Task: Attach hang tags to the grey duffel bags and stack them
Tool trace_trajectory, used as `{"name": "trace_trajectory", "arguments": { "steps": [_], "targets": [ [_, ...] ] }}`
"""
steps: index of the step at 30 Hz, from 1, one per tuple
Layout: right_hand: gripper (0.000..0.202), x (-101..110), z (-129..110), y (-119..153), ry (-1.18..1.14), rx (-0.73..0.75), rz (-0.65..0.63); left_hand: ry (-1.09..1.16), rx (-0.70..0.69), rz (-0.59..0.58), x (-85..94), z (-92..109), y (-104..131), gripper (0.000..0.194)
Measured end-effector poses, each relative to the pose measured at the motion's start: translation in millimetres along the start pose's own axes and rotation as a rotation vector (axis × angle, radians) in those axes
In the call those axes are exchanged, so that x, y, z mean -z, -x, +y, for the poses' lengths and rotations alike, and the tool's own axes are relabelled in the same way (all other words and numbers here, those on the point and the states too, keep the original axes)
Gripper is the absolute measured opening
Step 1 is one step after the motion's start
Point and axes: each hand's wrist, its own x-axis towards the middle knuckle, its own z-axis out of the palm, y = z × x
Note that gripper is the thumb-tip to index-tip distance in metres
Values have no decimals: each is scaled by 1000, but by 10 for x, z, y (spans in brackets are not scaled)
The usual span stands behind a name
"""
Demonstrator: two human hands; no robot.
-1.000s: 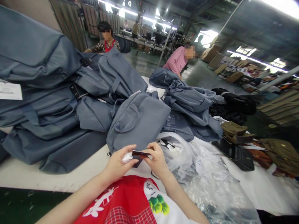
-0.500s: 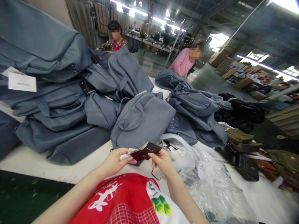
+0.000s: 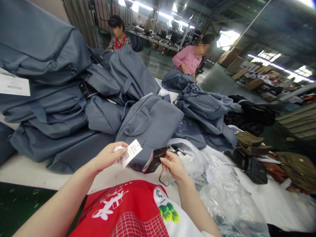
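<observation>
My left hand (image 3: 115,155) pinches a white printed tag (image 3: 132,153) by its lower left edge, with some crumpled white material also between the fingers. In my right hand (image 3: 171,163) is a black tag (image 3: 156,159) with light lettering, gripped at its right edge between thumb and fingers. A thin dark string runs from the white tag toward the black one. Both hands are raised in front of a blue-grey bag (image 3: 158,123) with a looped handle, lying on the white table (image 3: 96,182). A dark wire-like loop (image 3: 163,178) shows below my right hand.
More blue-grey bags (image 3: 59,115) are heaped on the left, others (image 3: 202,108) behind to the right. A clear plastic heap (image 3: 227,197) lies at my right, near olive and brown bags (image 3: 251,143). Two people, one in a pink shirt (image 3: 185,59), are across the table.
My hands have moved apart. My left hand has drawn the white tag out to the left into view, and the black tag in my right hand has turned more upright.
</observation>
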Motion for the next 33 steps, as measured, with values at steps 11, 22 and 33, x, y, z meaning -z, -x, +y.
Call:
{"name": "trace_trajectory", "arguments": {
  "steps": [11,22,33],
  "targets": [
    [38,-315,71,-157,-197,-116,-83,140,60,-226,-350,6,-37,60],
    [33,-253,100,-269,-39,-2,97,-116,-15,-154,-307,16,-47,31],
    [40,-262,-29,-329,113,-130,-86,-109,-1,-7,-375,3,-328,42]
  ]
}}
